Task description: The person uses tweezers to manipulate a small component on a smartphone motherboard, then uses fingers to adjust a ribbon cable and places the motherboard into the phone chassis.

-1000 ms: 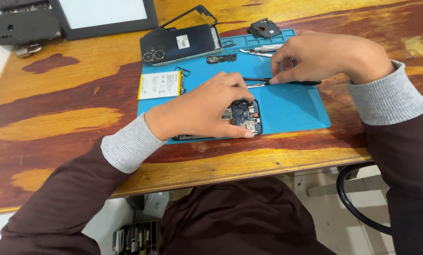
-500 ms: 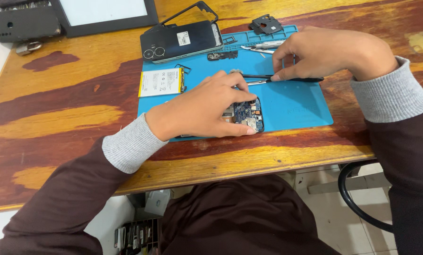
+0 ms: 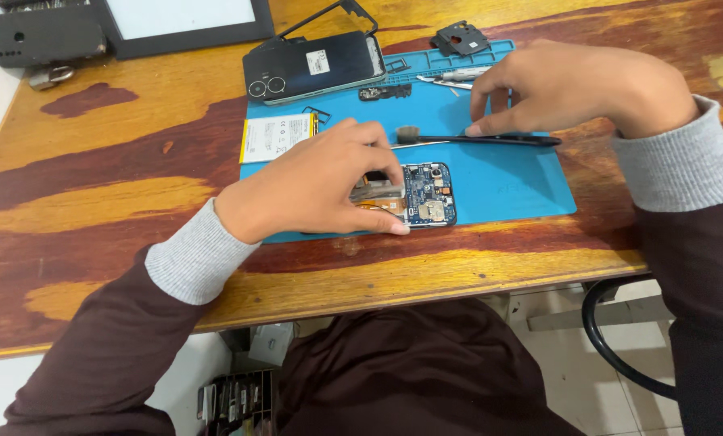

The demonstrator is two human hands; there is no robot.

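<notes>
Well into teardown: back cover (image 3: 313,66) and battery (image 3: 278,136) off, lying far-left on the blue mat (image 3: 523,190). Left hand (image 3: 313,186) closed over the opened phone (image 3: 426,195) at the mat's near edge, pinning it. Right hand (image 3: 571,89) curled, fingertips on the black brush (image 3: 478,139) just beyond; board not yet out.

Blue mat (image 3: 507,182) is showing plain; desk (image 3: 95,194) is showing streaked brown-yellow wood. Circuit board (image 3: 428,194) is appearing blue; brush (image 3: 478,139) black; battery (image 3: 278,136) white-yellow.
</notes>
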